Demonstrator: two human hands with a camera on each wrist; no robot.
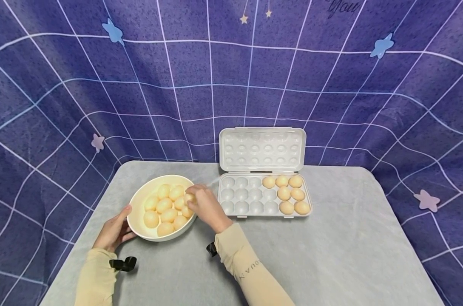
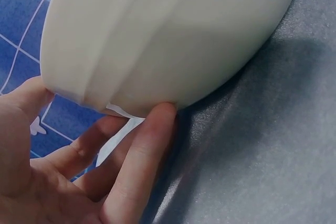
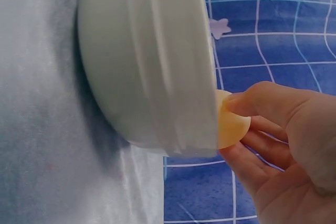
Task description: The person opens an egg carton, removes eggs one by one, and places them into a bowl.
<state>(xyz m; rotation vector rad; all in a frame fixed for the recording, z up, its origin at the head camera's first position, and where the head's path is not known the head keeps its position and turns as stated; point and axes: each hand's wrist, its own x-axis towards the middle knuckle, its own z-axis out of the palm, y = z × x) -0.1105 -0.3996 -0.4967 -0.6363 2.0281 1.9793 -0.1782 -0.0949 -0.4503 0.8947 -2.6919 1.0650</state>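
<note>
A cream bowl (image 1: 177,234) of eggs (image 1: 164,205) sits at the left of the table. My left hand (image 1: 114,231) grips its left side; in the left wrist view the thumb lies by the rim and the fingertips (image 2: 160,116) press the outer wall lower down. At the opposite rim, my right hand (image 1: 208,208) pinches one egg (image 3: 233,121) between thumb and fingers, and the bowl's wall partly hides that egg in the right wrist view. Right of the bowl is a white egg carton (image 1: 250,217) with several eggs (image 1: 284,194) in its right-hand cups; its left cups hold none.
The carton's dimpled lid (image 1: 262,148) stands up at its back edge, close to the blue grid-patterned curtain (image 1: 231,97). A grey cloth covers the table (image 1: 350,238), which extends to the right of the carton and in front of it.
</note>
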